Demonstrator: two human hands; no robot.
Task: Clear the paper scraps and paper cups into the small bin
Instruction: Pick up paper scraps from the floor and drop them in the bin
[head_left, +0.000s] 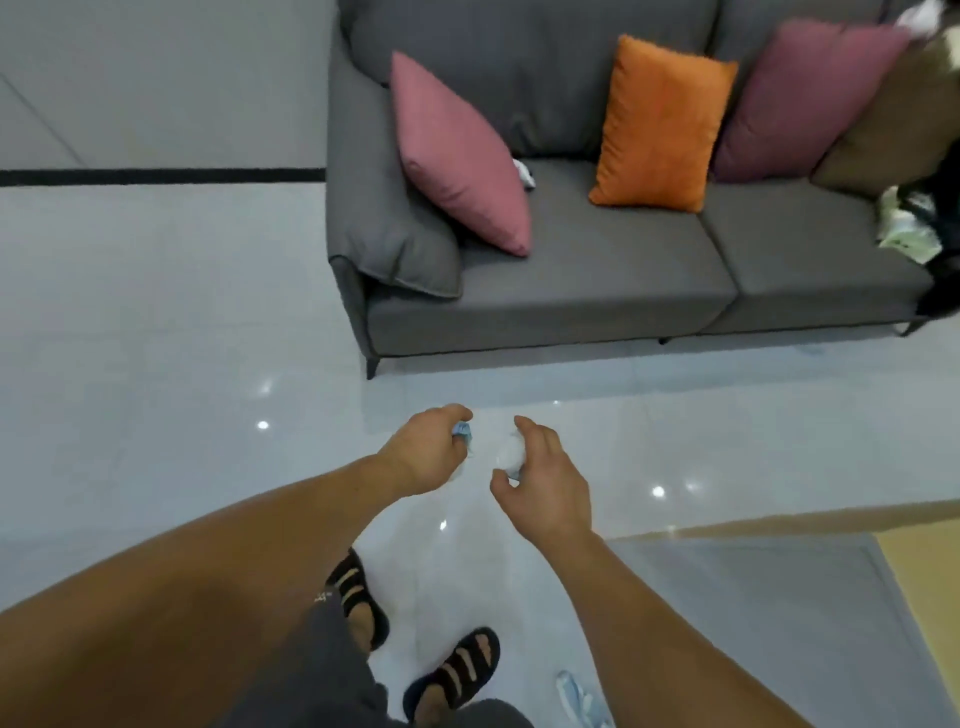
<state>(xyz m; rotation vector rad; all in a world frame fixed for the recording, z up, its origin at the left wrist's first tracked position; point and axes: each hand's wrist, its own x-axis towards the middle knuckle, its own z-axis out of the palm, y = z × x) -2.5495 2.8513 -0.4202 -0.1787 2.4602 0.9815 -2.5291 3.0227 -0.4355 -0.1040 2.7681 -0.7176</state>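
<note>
Left hand (426, 454): curled round a small blue scrap (461, 430), pinched at the fingertips, held in the air over the floor (156, 338)
Right hand (545, 486): fingers wrapped on a white ball (508, 457), just beside the left hand; crumpled paper or crushed cup could not be told
Small bin: not in view
Left to clear: a white scrap (525, 174) on the far sofa (597, 280), half hidden behind the pink cushion (457, 156); a pale floor scrap (576, 696) near right, beside the sandals (457, 670)
Risk: both loads were light and only partly enclosed, so a loose grip on the way to the bin could probably drop them; the tucked scrap could be missed
Materials: soft creased paper; glossy, hard tile showing light spots; matte woven grey upholstery; plump square cushions
</note>
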